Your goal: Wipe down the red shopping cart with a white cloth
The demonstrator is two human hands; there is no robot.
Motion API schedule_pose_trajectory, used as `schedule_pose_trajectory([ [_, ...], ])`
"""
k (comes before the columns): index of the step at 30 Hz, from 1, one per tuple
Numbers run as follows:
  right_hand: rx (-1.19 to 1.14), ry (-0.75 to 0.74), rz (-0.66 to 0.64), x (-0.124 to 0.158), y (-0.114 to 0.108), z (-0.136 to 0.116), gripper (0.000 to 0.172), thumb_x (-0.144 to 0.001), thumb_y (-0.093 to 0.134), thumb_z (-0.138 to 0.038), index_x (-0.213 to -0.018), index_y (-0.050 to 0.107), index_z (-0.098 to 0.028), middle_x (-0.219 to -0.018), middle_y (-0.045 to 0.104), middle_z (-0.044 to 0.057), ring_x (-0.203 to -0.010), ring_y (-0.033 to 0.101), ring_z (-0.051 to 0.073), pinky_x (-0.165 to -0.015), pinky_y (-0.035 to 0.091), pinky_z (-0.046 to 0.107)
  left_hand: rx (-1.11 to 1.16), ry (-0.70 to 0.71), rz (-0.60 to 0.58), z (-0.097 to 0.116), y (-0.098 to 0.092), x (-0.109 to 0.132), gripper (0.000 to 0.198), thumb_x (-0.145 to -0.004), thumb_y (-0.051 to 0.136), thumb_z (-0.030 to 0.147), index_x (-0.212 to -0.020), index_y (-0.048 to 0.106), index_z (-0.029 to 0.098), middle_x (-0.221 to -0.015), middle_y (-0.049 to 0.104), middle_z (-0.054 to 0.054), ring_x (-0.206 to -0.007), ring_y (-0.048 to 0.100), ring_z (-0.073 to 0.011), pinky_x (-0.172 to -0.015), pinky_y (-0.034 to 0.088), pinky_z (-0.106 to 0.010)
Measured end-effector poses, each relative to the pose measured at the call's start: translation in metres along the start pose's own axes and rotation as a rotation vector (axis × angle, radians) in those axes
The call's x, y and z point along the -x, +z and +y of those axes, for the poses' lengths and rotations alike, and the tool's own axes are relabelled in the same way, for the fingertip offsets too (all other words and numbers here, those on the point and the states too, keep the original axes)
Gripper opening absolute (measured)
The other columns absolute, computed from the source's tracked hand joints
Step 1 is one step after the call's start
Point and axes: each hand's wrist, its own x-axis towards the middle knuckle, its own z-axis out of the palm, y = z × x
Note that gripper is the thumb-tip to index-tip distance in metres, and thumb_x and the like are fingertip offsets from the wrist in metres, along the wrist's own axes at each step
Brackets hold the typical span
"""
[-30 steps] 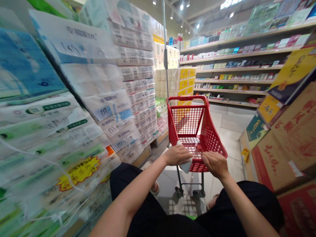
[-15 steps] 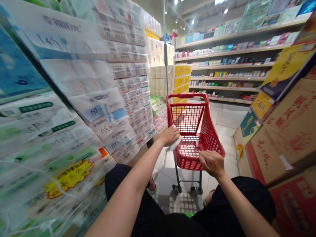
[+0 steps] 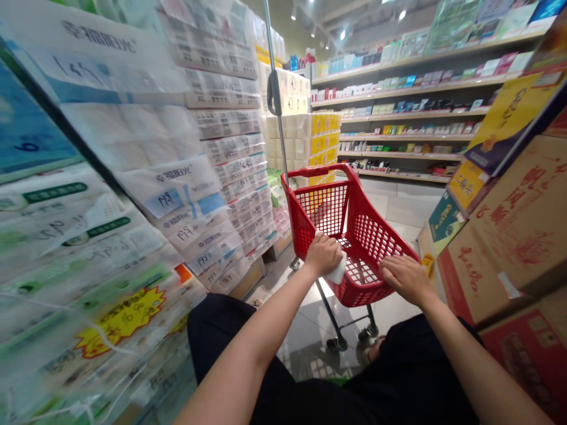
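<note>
Nearest, between the dark-trousered knees, the left hand is closed around a white cloth, pressing it against the left rim of the red shopping cart, close to the near corner. Half a second ago that cloth was further up the same side; now it is back toward the near end. The right hand has shifted rightward and lies over the right near corner, fingers bent across the rim; how tightly it grips cannot be told. The cart stands just ahead of the person and has swung round, its near end going right, so the perforated right wall shows more of its inner face. For the work in hand, this seems to put the left near corner squarely under the cloth, with the right hand probably steadying the basket. Beyond, at the handle end, the metal pole now leans left instead of standing almost straight. Plastic-wrapped tissue packs line the left, cardboard boxes the right, and stocked shelves close the far end.
</note>
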Motion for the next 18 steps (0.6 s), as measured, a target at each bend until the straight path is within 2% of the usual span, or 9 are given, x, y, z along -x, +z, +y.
schedule_pose_trajectory([
  [3,-0.056,0.017,-0.021,-0.001,-0.004,0.020,0.028,-0.090,0.038,-0.034,-0.087,0.065,-0.026,-0.098,0.069,0.002,-0.099,0.055,0.020,-0.086,0.033,0.034,-0.027,-0.027,0.027,0.014,0.006,-0.004,0.028,-0.093,0.038,0.029,-0.081,0.061,0.018,-0.089,0.063,-0.006,-0.086,0.053,-0.0204,-0.097,0.034,-0.043],
  [6,-0.107,0.152,0.027,-0.001,-0.005,0.023,0.027,-0.088,0.040,-0.033,-0.091,0.066,-0.026,-0.096,0.069,0.002,-0.100,0.057,0.021,-0.083,0.036,0.034,-0.049,-0.063,0.055,0.025,0.011,-0.007,0.031,-0.095,0.037,0.032,-0.082,0.061,0.019,-0.088,0.062,-0.007,-0.087,0.053,-0.0216,-0.095,0.034,-0.044],
  [9,-0.150,0.260,-0.015,-0.008,-0.005,0.001,0.028,-0.089,0.039,-0.036,-0.093,0.066,-0.027,-0.088,0.070,0.002,-0.083,0.061,0.019,-0.071,0.038,0.030,-0.058,-0.081,0.060,0.033,0.014,-0.010,0.036,-0.097,0.033,0.037,-0.083,0.060,0.019,-0.087,0.061,-0.008,-0.087,0.053,-0.0222,-0.092,0.034,-0.044],
  [12,-0.156,0.340,-0.097,-0.024,-0.001,-0.034,0.032,-0.093,0.035,-0.041,-0.099,0.063,-0.030,-0.082,0.070,0.001,-0.069,0.061,0.018,-0.058,0.033,0.027,-0.065,-0.062,0.042,0.038,0.013,-0.010,0.038,-0.099,0.030,0.040,-0.088,0.060,0.019,-0.087,0.060,-0.008,-0.086,0.053,-0.0218,-0.089,0.035,-0.042],
  [15,-0.083,0.428,-0.133,-0.039,0.006,-0.060,0.038,-0.097,0.027,-0.044,-0.104,0.060,-0.027,-0.076,0.069,0.003,-0.063,0.060,0.018,-0.054,0.027,0.026,-0.081,-0.025,0.020,0.039,0.010,-0.007,0.038,-0.100,0.028,0.040,-0.093,0.058,0.018,-0.090,0.059,-0.007,-0.087,0.053,-0.0210,-0.087,0.034,-0.039],
  [18,0.003,0.483,-0.141,-0.045,0.011,-0.068,0.046,-0.098,0.019,-0.047,-0.107,0.058,-0.024,-0.073,0.068,0.004,-0.061,0.061,0.018,-0.053,0.025,0.026,-0.102,0.033,-0.017,0.034,0.006,-0.001,0.038,-0.100,0.026,0.041,-0.097,0.057,0.019,-0.094,0.058,-0.006,-0.087,0.052,-0.0205,-0.086,0.034,-0.038],
])
